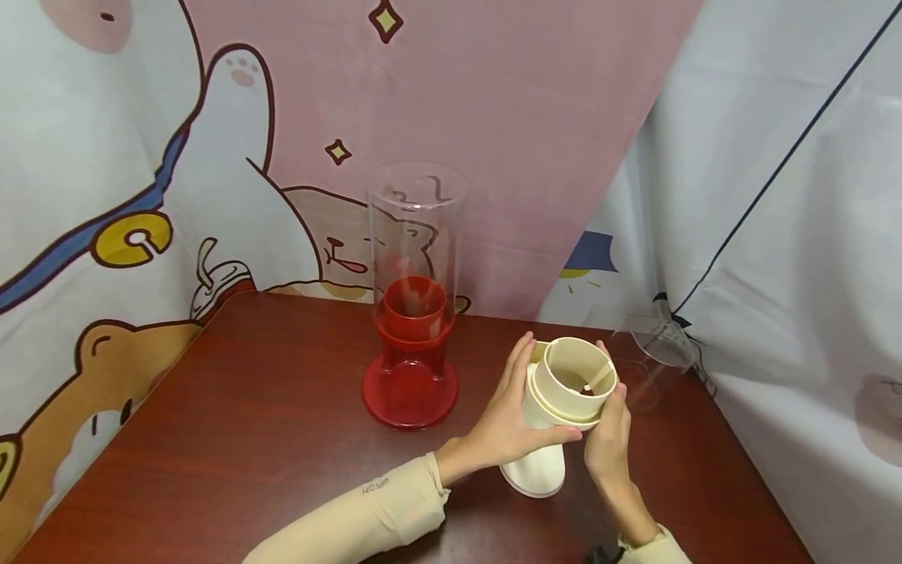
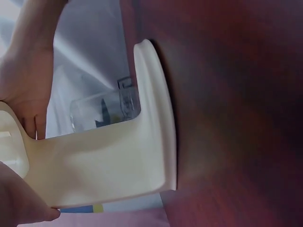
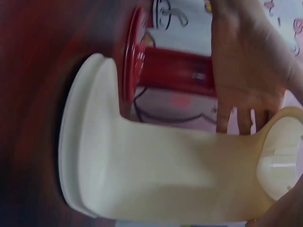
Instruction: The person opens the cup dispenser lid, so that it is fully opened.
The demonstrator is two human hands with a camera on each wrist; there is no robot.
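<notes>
A cream plastic dispenser stand (image 1: pixel 539 470) has a round, hollow collar (image 1: pixel 574 395) at the top and a broad rounded foot (image 2: pixel 158 123), which is right at the tabletop. My left hand (image 1: pixel 500 427) grips the collar from the left, thumb across the front and fingers toward the back. From the other side my right hand (image 1: pixel 610 439) holds the same collar. In the right wrist view, the fingers (image 3: pixel 244 116) of my left hand lie behind the stand's upper part. Inside the collar a narrow strip and an opening show.
Left of my hands a red stand (image 1: pixel 411 392) bears a tall clear cylinder (image 1: pixel 417 235). Another clear container (image 1: pixel 658 352) is at the back right of the dark red-brown table (image 1: pixel 282 439). Printed cloth (image 1: pixel 528 117) hangs behind and beside the table.
</notes>
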